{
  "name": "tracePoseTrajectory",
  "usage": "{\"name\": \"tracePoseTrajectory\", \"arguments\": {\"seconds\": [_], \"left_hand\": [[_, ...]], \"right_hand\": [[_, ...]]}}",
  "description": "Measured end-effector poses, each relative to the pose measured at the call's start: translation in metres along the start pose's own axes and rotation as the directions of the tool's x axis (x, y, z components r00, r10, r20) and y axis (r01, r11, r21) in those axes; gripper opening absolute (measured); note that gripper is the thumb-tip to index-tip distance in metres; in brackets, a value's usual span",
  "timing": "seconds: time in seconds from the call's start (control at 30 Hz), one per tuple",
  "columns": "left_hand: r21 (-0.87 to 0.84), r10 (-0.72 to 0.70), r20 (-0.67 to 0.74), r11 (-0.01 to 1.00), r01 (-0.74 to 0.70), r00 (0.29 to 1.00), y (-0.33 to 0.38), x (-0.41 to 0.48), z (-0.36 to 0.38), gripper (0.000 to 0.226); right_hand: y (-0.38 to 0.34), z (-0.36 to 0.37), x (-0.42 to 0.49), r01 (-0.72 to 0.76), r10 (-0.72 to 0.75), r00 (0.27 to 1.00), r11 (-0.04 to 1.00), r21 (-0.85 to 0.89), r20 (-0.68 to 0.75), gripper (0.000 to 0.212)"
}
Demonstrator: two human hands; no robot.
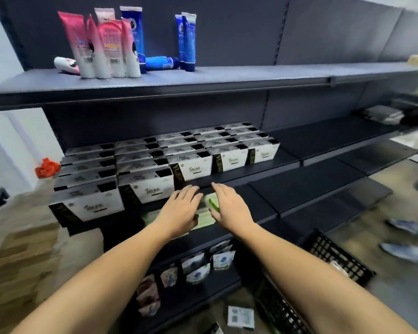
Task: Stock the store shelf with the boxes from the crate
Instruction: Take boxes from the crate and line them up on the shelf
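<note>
Both my hands rest on a pale green box (206,214) lying on the lower dark shelf (299,196). My left hand (180,209) lies flat over its left part, my right hand (229,207) presses on its right side, fingers stretched forward. Just above, on the middle shelf (328,138), stand several rows of white and black boxes (155,165). A black plastic crate (333,261) sits on the floor at the lower right; a white box shows inside it.
Pink and blue tubes (111,44) stand on the top shelf (227,75). Small pouches (198,268) line the bottom shelf. Cardboard cartons (19,249) are stacked at the left. A person's shoes (403,237) are on the floor at the right.
</note>
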State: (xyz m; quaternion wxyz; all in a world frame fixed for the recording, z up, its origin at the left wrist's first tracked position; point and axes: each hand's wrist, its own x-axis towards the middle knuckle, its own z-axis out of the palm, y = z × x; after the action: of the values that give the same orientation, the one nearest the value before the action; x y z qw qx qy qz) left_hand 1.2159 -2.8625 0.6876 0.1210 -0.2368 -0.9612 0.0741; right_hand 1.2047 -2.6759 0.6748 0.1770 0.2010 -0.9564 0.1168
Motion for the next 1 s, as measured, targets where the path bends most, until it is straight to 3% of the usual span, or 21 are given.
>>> {"name": "tracePoseTrajectory", "arguments": {"seconds": [0.23,0.6,0.77,1.0], "left_hand": [[-0.047,0.174,0.005,0.984,-0.173,0.985,0.14,0.049,-0.003,0.062],[-0.13,-0.004,0.102,0.991,0.017,0.995,0.379,0.094,0.002,0.049],[-0.191,-0.047,0.207,0.978,0.088,0.977,0.426,0.105,0.014,0.047],[-0.177,-0.078,0.296,0.975,0.134,0.952,0.432,0.115,0.044,0.047]], "right_hand": [[0.113,-0.049,-0.106,-0.165,0.166,0.985,0.986,-0.029,0.035,0.075],[0.278,-0.119,-0.281,-0.319,0.332,0.938,0.939,-0.125,0.104,0.077],[0.319,-0.128,-0.328,-0.359,0.38,0.91,0.922,-0.145,0.163,0.076],[0.359,-0.107,-0.332,-0.361,0.392,0.888,0.918,-0.164,0.242,0.079]]}}
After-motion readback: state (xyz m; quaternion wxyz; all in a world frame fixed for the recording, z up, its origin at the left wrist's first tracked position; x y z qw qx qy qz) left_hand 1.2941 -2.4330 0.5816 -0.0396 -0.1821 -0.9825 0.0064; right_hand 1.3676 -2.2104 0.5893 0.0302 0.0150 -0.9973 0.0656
